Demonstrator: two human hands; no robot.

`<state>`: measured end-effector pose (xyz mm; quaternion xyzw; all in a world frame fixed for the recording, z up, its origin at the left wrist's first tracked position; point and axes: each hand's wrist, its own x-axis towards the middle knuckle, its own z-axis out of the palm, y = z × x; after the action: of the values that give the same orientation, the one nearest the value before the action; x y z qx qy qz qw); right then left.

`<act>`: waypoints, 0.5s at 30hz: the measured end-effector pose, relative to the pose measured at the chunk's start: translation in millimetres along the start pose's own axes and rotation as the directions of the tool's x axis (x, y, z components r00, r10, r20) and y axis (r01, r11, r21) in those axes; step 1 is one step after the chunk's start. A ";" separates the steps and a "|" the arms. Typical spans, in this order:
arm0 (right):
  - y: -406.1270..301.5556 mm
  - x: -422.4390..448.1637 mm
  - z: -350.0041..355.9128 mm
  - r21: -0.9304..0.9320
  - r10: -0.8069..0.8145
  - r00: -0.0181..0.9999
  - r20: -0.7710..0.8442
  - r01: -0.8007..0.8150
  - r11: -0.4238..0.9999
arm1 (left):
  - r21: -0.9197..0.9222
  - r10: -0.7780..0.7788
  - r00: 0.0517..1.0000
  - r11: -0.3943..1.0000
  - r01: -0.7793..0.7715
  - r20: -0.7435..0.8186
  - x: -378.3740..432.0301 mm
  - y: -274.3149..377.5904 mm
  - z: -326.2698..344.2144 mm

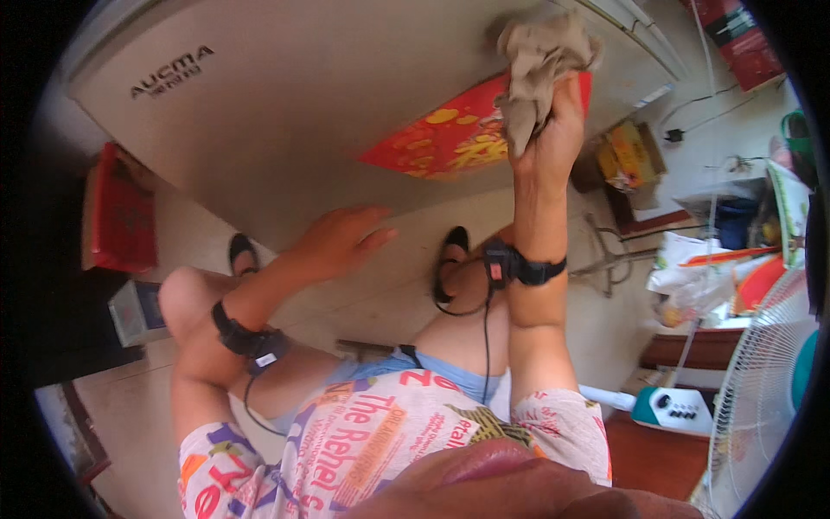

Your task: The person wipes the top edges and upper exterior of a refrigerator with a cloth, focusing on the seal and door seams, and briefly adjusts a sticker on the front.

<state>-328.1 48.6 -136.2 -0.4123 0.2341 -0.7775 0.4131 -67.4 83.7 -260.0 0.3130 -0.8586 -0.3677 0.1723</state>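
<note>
In front of me stands a light AUCMA appliance (311, 78), likely a freezer. A red paper decoration (431, 139) with yellow print is on its front. My right hand (563, 123) grips a crumpled beige cloth (545, 55), which lies over the right part of the decoration and hides some of it. My left hand (343, 237) holds nothing and hangs in front of the appliance's lower part, thumb apart from the fingers. Each wrist wears a black strap with a small device and cable.
A red box (123, 214) sits at the left of the appliance. To the right are a cardboard carton (632, 159) with yellow packaging, several plastic bags (687, 272) and a white-and-teal electric fan (746, 389). A power plug (674, 135) hangs on a cord.
</note>
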 end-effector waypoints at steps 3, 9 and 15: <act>24.0 -26.7 -3.8 0.059 0.245 0.968 -0.057 -0.242 0.968 | -0.445 -0.133 0.985 0.893 0.072 -0.107 11.4 20.8 -0.6; 44.1 -56.1 23.8 0.304 0.466 0.872 0.151 -0.489 0.818 | -0.821 -0.281 0.917 0.566 -0.080 -0.283 38.5 65.6 -26.4; 51.9 -67.3 10.9 -0.239 0.361 0.918 0.164 -0.318 0.918 | -0.810 -0.344 0.852 0.567 -0.147 -0.395 55.6 68.2 -20.1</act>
<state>-274.3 76.1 -197.0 -0.4836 0.3384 -0.6185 0.5188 -126.2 72.6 -192.5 0.3327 -0.4912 -0.6336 0.4966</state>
